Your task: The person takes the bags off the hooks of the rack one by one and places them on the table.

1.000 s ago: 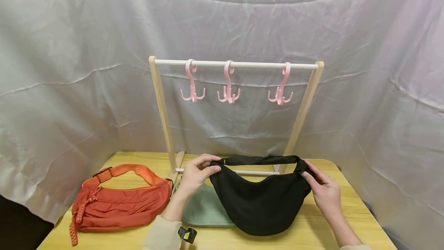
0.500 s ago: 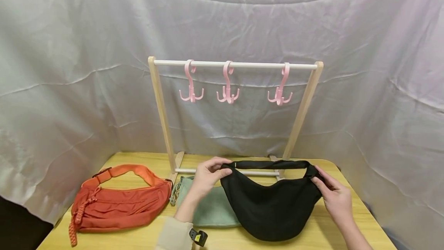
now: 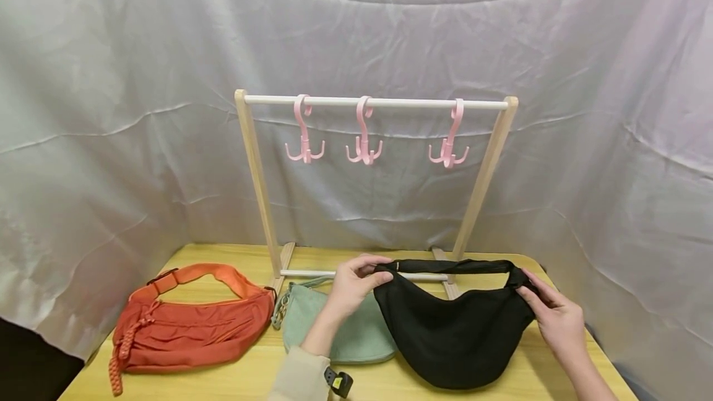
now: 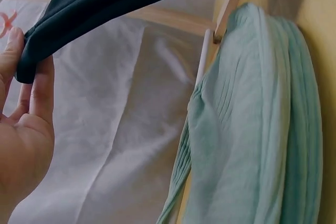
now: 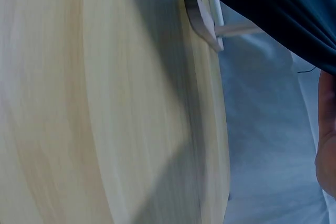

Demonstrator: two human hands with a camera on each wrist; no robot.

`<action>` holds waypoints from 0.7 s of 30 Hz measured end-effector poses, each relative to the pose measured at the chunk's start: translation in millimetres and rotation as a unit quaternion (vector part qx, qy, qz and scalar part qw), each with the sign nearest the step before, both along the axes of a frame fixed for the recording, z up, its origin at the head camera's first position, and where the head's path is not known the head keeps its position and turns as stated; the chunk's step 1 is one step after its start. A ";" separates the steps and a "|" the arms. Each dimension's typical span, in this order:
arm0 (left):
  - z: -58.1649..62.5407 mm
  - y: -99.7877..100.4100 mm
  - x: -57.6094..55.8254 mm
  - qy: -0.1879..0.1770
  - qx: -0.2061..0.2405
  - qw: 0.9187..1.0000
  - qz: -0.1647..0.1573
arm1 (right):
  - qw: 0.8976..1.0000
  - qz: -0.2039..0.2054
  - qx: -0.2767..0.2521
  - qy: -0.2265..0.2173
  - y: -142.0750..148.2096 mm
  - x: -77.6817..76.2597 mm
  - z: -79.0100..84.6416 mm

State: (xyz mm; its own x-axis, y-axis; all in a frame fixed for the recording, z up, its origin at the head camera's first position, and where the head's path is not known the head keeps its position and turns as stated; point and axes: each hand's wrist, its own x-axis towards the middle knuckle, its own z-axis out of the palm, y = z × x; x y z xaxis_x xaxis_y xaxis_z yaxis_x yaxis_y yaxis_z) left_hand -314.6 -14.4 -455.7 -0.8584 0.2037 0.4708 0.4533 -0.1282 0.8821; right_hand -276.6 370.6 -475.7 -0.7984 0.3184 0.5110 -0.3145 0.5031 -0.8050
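Note:
A black crescent-shaped shoulder bag [image 3: 458,339] is stretched between two hands at the right of the table. The left hand [image 3: 353,286] pinches its upper left corner, thumb in front, close to where the strap joins. At the upper right corner the right hand [image 3: 559,320] grips the bag by the strap's knot. The strap arches loosely between the hands. Behind the left forearm lies a green corduroy bag [image 3: 356,327], partly covered by the black bag. In the left wrist view the fingers hold the black bag's corner [image 4: 58,30], apart from the green bag [image 4: 252,119].
A wooden rack with a white rail [image 3: 412,103] stands at the back. Several-pronged pink hooks [image 3: 305,141] hang from it, three in all. A red-orange waist bag [image 3: 195,333] lies at the left. Grey curtains [image 3: 356,36] enclose the wooden table [image 3: 234,382].
Both hands have carried the black bag to the right and slightly down, uncovering more of the green bag. The hold at each corner is unchanged.

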 end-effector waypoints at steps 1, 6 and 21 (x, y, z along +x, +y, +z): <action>-0.2 2.6 -0.4 -0.005 -0.001 1.000 -0.001 | 1.000 -0.002 0.006 -0.005 2.7 0.0 0.2; -1.6 14.8 -1.1 -0.032 -0.004 0.999 -0.002 | 0.998 -0.016 0.056 -0.031 18.3 0.4 -0.7; -19.0 49.8 -6.7 -0.072 -0.008 0.997 -0.007 | 0.992 -0.005 0.108 -0.068 57.4 -4.0 -7.1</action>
